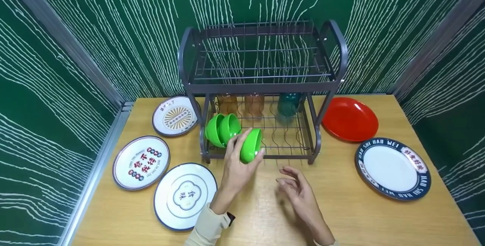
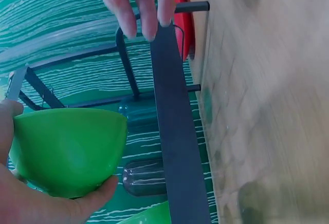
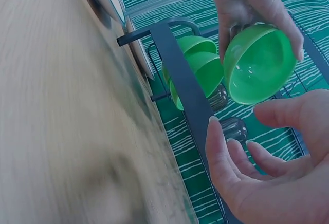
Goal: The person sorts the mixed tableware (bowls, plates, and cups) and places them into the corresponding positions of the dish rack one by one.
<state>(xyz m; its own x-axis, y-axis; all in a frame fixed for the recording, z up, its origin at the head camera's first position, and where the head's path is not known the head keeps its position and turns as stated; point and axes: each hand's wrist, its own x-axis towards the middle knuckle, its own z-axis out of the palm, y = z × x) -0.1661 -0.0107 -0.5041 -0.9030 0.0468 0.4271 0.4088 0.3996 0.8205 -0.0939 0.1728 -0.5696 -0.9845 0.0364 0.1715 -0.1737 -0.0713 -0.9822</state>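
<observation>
My left hand point(image 1: 238, 166) grips a green bowl point(image 1: 251, 146), thumb on one side and fingers on the other, at the front of the dark two-tier dish rack point(image 1: 261, 87). The bowl is tipped on its side, its hollow turned to the right in the head view. Just left of it, two more green bowls point(image 1: 222, 129) stand on edge in the lower tier, one against the other. My right hand point(image 1: 299, 195) hovers in front of the rack with its fingers loosely bent, holding nothing; in the right wrist view its fingertips point(image 3: 215, 126) point toward the held bowl.
Behind the bowls, the lower tier holds two amber cups point(image 1: 254, 105) and a teal cup point(image 1: 289, 105). Several white patterned plates point(image 1: 141, 162) lie left of the rack. To the right are a red plate point(image 1: 350, 119) and a dark-rimmed plate point(image 1: 393, 168). Green walls enclose the table.
</observation>
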